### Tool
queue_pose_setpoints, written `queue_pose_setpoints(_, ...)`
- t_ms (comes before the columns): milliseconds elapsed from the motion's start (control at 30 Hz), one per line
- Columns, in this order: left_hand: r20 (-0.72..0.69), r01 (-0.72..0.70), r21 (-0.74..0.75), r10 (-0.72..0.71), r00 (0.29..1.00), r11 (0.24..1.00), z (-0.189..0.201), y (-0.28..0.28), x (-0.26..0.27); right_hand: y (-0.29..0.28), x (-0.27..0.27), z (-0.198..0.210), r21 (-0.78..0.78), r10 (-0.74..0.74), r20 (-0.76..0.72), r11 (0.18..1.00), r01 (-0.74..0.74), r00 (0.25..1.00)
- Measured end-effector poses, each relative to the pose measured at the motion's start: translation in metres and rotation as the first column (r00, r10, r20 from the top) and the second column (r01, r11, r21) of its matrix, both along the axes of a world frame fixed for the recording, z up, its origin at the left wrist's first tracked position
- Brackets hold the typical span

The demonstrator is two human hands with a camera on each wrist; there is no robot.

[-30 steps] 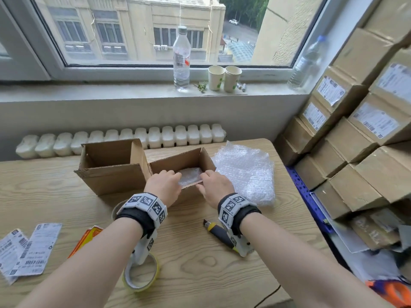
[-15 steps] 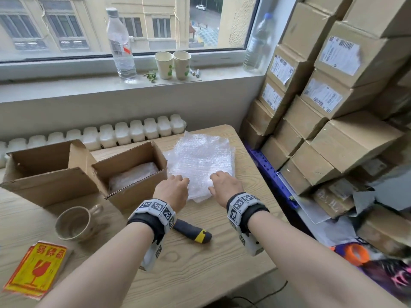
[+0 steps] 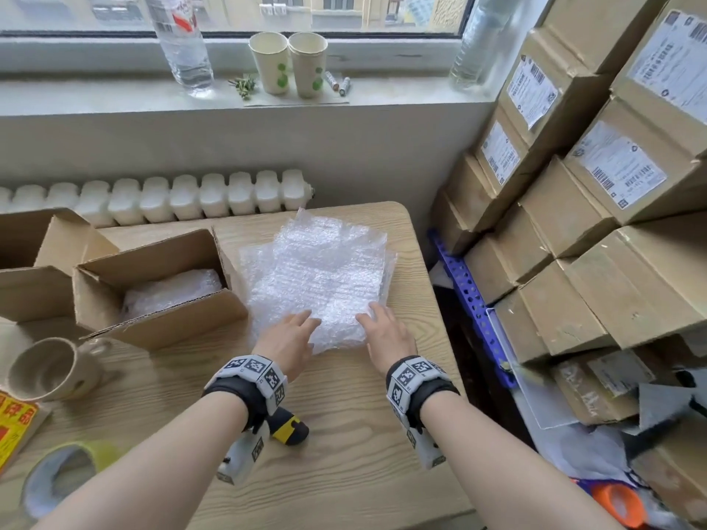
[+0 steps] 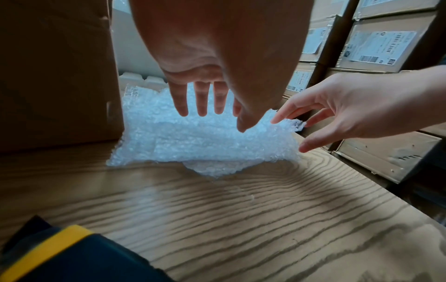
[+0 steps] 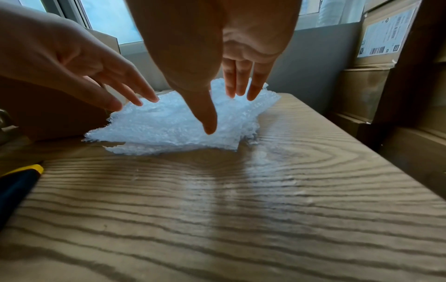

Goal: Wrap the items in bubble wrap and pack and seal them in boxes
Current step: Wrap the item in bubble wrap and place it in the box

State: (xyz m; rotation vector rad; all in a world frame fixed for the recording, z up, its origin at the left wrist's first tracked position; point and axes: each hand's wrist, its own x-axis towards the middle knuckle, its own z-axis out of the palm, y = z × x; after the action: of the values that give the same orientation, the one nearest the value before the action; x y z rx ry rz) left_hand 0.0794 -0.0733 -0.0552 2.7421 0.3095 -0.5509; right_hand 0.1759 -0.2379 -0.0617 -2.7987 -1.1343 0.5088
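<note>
A stack of clear bubble wrap sheets point(image 3: 317, 269) lies on the wooden table point(image 3: 344, 434), right of a small open cardboard box point(image 3: 160, 330). Inside that box lies an item wrapped in bubble wrap point(image 3: 172, 292). My left hand point(image 3: 302, 323) and right hand point(image 3: 373, 319) reach side by side over the near edge of the stack, fingers straight, holding nothing. In the left wrist view the left hand point(image 4: 217, 114) hovers at the bubble wrap point(image 4: 193, 137). In the right wrist view the right hand point(image 5: 224, 112) has its thumb down at the bubble wrap point(image 5: 169, 126). Whether the fingertips touch the wrap is unclear.
A beige mug point(image 3: 53, 369) lies on its side left of the box, with a second open box point(image 3: 34, 285) behind it. A tape roll point(image 3: 61, 480), red-yellow stickers point(image 3: 15, 426) and a black-yellow utility knife point(image 3: 289, 430) lie near the front. Labelled cartons point(image 3: 593, 223) are stacked right of the table.
Both hands left the small box and moved right to the bubble wrap stack. Their fingers have straightened out over its near edge. The view has turned right and closer.
</note>
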Motion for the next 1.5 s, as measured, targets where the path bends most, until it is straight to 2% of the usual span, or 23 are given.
queue_pose_setpoints(200,-0.020,-0.056,-0.045,0.055,0.998,0.997,-0.007,-0.008,0.010,0.000,0.019,-0.009,0.071,0.001,-0.028,0.997,0.001,1.000)
queue_pose_setpoints(367,-0.005,-0.074,-0.093,0.074,0.997,0.993,-0.005,-0.007,0.016,0.003,0.028,-0.011,0.092,-0.004,0.010,0.996,0.003,1.000)
queue_pose_setpoints(533,0.049,-0.084,-0.145,0.092,0.995,0.986,0.001,-0.001,0.020,0.014,0.024,0.007,0.359,-0.057,-0.044,0.931,0.069,0.997)
queue_pose_setpoints(700,0.175,-0.144,-0.194,0.179,0.968,0.970,0.027,0.011,0.028,0.026,0.022,0.050,0.523,-0.126,-0.092,0.838,0.156,0.988)
queue_pose_setpoints(833,0.264,-0.213,-0.352,0.315,0.912,0.912,0.053,0.026,0.027,0.031,0.028,0.081,0.469,-0.156,-0.191,0.853,0.230,0.969)
queue_pose_setpoints(1000,0.406,-0.154,-0.408,0.330,0.852,0.900,0.101,0.055,0.020,0.032,0.038,0.102,0.414,-0.185,-0.214,0.872,0.261,0.959)
queue_pose_setpoints(1167,0.390,-0.150,-0.540,0.404,0.827,0.828,0.146,0.089,0.017,0.044,0.036,0.122,0.518,-0.159,-0.344,0.790,0.328,0.926)
queue_pose_setpoints(1300,0.416,-0.102,-0.515,0.352,0.838,0.851,0.170,0.113,0.007,0.061,0.033,0.139,0.639,-0.091,-0.427,0.673,0.371,0.900)
queue_pose_setpoints(1367,0.429,-0.075,-0.529,0.342,0.836,0.846,0.177,0.122,-0.002,0.066,0.032,0.147,0.653,-0.088,-0.448,0.647,0.393,0.890)
queue_pose_setpoints(1500,0.464,-0.050,-0.431,0.269,0.844,0.901,0.181,0.129,-0.019,0.074,0.027,0.158,0.645,-0.112,-0.499,0.615,0.454,0.860)
